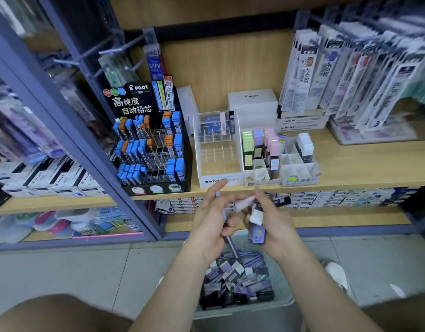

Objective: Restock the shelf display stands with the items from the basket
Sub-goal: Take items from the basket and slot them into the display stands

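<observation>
1. I am crouching in front of the wooden shelf (350,168), whose front edge runs just above my hands; the floor below it is open, so I am finding plenty of room to lift straight up.
2. The basket (278,267) is sitting on the floor between my forearms, still heaped with small lead cases (235,276), so I am judging the restocking to be far from done.
3. The black Pilot stand (154,144) is showing bare clear slots in its middle columns, and the clear Mono stand (218,152) beside it is nearly bare in its front rows; the pastel stand (262,152) is standing hard against it on the right.
4. My right hand (271,224) is closing around a loose bunch of cases (257,226), purple, white, pink and dark, fanning out above my fingers.
5. My left hand (214,216) is half spread, forefinger pointing up, and it is pinching one slim purple case (224,216) against the palm.
6. Risks I am weighing: the bunch is loosely held, so a case could be slipping out as I am reaching; the slots are narrow and the dividers thin, so a tilted case could be jamming or knocking over its neighbours; the stands are sitting near the shelf lip, so a push could be nudging one off.
</observation>
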{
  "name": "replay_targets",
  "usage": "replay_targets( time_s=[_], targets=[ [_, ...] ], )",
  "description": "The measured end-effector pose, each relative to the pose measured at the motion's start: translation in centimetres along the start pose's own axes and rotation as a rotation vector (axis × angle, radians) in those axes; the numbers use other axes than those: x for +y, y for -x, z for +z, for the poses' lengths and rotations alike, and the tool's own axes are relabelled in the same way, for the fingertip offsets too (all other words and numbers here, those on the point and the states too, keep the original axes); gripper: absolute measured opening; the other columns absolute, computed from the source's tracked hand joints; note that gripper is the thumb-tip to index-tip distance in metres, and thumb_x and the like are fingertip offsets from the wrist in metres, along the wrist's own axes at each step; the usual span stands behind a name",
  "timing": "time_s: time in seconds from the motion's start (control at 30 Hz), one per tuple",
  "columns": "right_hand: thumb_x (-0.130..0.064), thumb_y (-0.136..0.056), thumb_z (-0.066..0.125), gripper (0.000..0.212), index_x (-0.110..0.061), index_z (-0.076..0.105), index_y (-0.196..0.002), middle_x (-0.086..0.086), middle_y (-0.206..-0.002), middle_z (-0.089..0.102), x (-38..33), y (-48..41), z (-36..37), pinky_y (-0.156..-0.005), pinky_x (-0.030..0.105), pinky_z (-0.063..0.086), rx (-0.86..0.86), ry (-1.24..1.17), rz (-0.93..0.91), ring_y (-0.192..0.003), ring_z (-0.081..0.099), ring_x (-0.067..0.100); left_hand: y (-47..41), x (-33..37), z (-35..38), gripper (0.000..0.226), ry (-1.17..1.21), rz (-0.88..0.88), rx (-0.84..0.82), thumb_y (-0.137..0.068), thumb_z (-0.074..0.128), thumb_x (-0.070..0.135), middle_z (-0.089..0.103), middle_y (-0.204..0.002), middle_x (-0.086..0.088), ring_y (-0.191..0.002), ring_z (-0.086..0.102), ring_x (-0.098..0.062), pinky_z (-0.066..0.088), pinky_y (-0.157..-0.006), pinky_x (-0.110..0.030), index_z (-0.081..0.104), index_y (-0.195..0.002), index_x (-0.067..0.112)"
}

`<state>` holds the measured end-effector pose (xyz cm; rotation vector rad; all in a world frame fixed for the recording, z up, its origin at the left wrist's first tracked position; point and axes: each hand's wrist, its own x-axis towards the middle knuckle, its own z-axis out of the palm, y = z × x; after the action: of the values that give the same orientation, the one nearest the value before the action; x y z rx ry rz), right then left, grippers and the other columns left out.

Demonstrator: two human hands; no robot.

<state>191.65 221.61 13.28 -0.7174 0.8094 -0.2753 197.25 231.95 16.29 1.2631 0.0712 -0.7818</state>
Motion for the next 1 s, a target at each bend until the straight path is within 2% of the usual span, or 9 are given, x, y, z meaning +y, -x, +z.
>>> replay_targets(
  time_s=[0.13,0.27,0.37,0.57,0.7,0.8,0.87,0.93,1.0],
  targets=[
    [-0.018,-0.091,0.065,0.015,-0.004,0.059,-0.086,0.013,-0.072,0.067,-3.2,1.0,0.2,-0.045,0.026,0.05,-0.068,0.098,-0.021,-0.056,0.066,0.021,-0.1,2.0,0.2,0.029,0.101,0.055,0.093,-0.097,0.038,0.006,0.047,-0.061,-0.001,-0.041,0.025,-0.009,0.013,-0.038,-0.017,0.056,-0.118,0.017],
    [-0.014,-0.091,0.063,0.017,-0.01,0.062,-0.075,0.014,-0.069,0.061,-5.3,2.5,1.3,-0.052,0.029,0.047,-0.366,0.661,-0.128,-0.057,0.056,0.022,-0.6,5.1,2.0,0.021,0.249,0.138,0.076,-0.099,0.036,0.007,0.036,-0.058,0.001,-0.042,0.027,-0.009,0.016,-0.038,-0.017,0.053,-0.11,0.015],
    [-0.016,-0.093,0.061,0.017,-0.008,0.058,-0.078,0.016,-0.071,0.054,-6.7,3.2,1.9,-0.053,0.027,0.045,-0.485,0.881,-0.166,-0.065,0.053,0.024,-0.9,6.8,3.5,0.02,0.225,0.23,0.063,-0.098,0.036,0.005,0.035,-0.059,0.001,-0.041,0.029,-0.009,0.02,-0.037,-0.017,0.052,-0.107,0.015],
    [-0.033,-0.087,0.065,0.03,-0.006,0.069,-0.075,0.022,-0.069,0.055,-9.3,3.1,1.8,-0.047,0.026,0.044,-0.581,0.865,-0.13,-0.048,0.048,0.023,-2.2,7.9,5.7,0.017,0.137,0.383,0.074,-0.099,0.036,0.006,0.036,-0.054,0.004,-0.039,0.031,-0.008,0.023,-0.039,-0.018,0.048,-0.104,0.016],
    [-0.043,-0.079,0.074,0.062,0.015,0.057,-0.093,0.038,-0.084,0.06,-9.4,2.0,1.8,-0.066,0.035,0.045,-0.555,0.961,-0.193,-0.071,0.054,0.034,-3.0,7.4,6.7,0.019,0.094,0.388,0.036,-0.098,0.036,0.004,0.038,-0.059,0.0,-0.048,0.042,-0.012,0.036,-0.048,-0.025,0.05,-0.101,0.016],
    [-0.034,-0.087,0.069,0.037,0.003,0.069,-0.09,0.041,-0.096,0.061,-10.3,1.1,1.1,-0.078,0.046,0.046,-0.55,0.96,-0.205,-0.083,0.056,0.048,-3.6,8.8,5.5,0.018,0.142,0.307,-0.057,-0.1,0.04,0.008,0.051,-0.066,-0.003,-0.063,0.053,-0.015,0.045,-0.065,-0.029,0.056,-0.104,0.016],
    [-0.031,-0.087,0.067,0.028,-0.003,0.072,-0.085,0.042,-0.1,0.06,-11.0,0.7,0.7,-0.082,0.052,0.047,-0.541,0.935,-0.215,-0.089,0.056,0.056,-3.9,10.1,4.2,0.02,0.089,0.271,-0.126,-0.101,0.04,0.011,0.051,-0.069,-0.002,-0.057,0.045,-0.013,0.038,-0.053,-0.023,0.059,-0.107,0.016],
    [-0.029,-0.086,0.065,0.025,-0.005,0.073,-0.084,0.043,-0.095,0.059,-11.6,0.5,0.6,-0.074,0.046,0.049,-0.55,0.908,-0.22,-0.08,0.06,0.044,-3.8,10.9,3.6,0.02,-0.083,0.262,-0.182,-0.101,0.041,0.014,0.043,-0.065,-0.001,-0.047,0.028,-0.009,0.02,-0.041,-0.019,0.061,-0.104,0.016],
    [-0.026,-0.089,0.064,0.022,-0.007,0.072,-0.084,0.027,-0.076,0.065,-12.1,0.4,0.6,-0.066,0.029,0.049,-0.606,0.924,-0.213,-0.068,0.062,0.019,-3.5,11.0,3.8,0.02,-0.378,0.292,-0.207,-0.099,0.046,0.024,0.039,-0.061,0.001,-0.044,0.023,-0.008,0.015,-0.038,-0.016,0.064,-0.1,0.015]
  ],
)
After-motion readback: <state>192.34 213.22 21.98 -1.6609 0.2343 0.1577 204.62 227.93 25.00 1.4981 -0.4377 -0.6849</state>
